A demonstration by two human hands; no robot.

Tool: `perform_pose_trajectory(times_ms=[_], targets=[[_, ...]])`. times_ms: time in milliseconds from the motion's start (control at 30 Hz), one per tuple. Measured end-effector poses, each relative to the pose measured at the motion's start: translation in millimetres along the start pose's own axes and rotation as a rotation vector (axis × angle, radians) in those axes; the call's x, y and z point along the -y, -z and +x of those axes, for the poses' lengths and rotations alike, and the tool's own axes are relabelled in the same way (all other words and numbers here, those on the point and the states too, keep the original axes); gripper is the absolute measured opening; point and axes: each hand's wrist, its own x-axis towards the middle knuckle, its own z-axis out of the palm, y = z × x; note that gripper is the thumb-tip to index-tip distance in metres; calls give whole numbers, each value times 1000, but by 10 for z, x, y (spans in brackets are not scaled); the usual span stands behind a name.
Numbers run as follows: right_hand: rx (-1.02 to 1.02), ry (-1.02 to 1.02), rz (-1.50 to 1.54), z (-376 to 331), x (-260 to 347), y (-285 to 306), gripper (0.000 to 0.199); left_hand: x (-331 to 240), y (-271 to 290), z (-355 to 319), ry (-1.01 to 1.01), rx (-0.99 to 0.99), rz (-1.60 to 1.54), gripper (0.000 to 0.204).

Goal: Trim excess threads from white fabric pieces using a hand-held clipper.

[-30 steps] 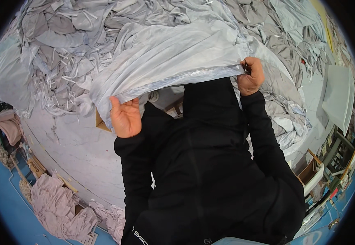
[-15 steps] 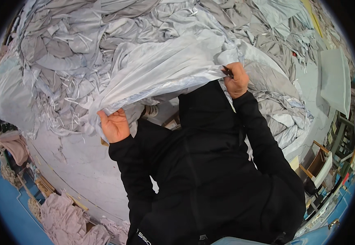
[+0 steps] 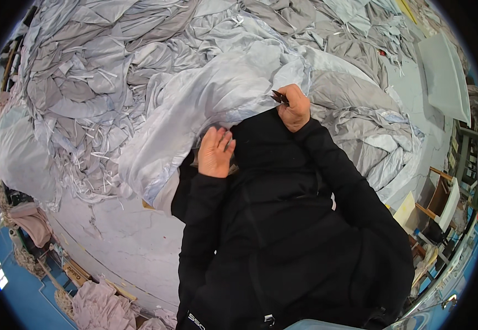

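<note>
Though near cloth (image 3: 211, 82), bin (image 3: 442, 77) contents unclear

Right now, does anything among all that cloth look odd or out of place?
No spill or obvious damage shows. A small red thing at the upper right stands out, bright against the grey fabric heap; it is too small to identify. The pale cloth at the right hand is creased, which may be normal here.
</note>
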Motion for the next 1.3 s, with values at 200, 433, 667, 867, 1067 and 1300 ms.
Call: perform_pose_trajectory(times_ms=[200,433,667,867,1067,1300], targets=[[-64,-33,11,-54,18,22,34,14,-167,121,-107,-53,118,29],[-18,-82,78,-86,142,11,33,43,-962,-127,-1044,188,1030,10],[44,-107,149,-151,103,30,33,33,-1148,211,-1125,278,1395,21],[51,-161,139,-204,67,98,33,75,-1247,238,-1112,292,1563,17],[75,-164,178,-204,73,165,34,108,-1269,231,-1184,299,1650,6],[179,-261,286,-90,209,355,27,73,-1093,266,-1136,307,1365,6]])
